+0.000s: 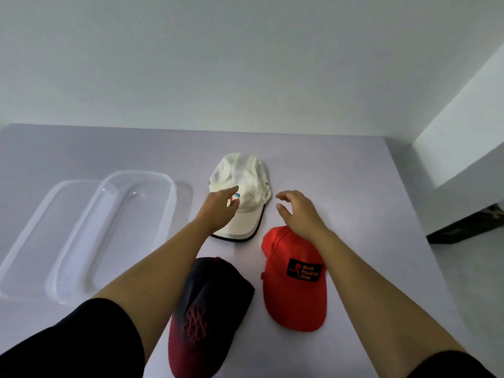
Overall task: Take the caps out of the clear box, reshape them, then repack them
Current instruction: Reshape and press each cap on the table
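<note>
Left hand (218, 211): fingers straight, on the white cap's (242, 175) front. Right hand (297, 214): fingers loosely spread, holding nothing, just beside its right edge. Clear box (136, 173) well apart, left.

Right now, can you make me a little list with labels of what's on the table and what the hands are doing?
white cap: far middle of the table, brim toward the person
red cap: near right, black patch with writing
dark cap: near, left of the red cap
clear box: left, no caps inside
lid: by the box, overlapping it
left hand: fingers touch the white cap
right hand: open, holds nothing, beside the white cap
</note>
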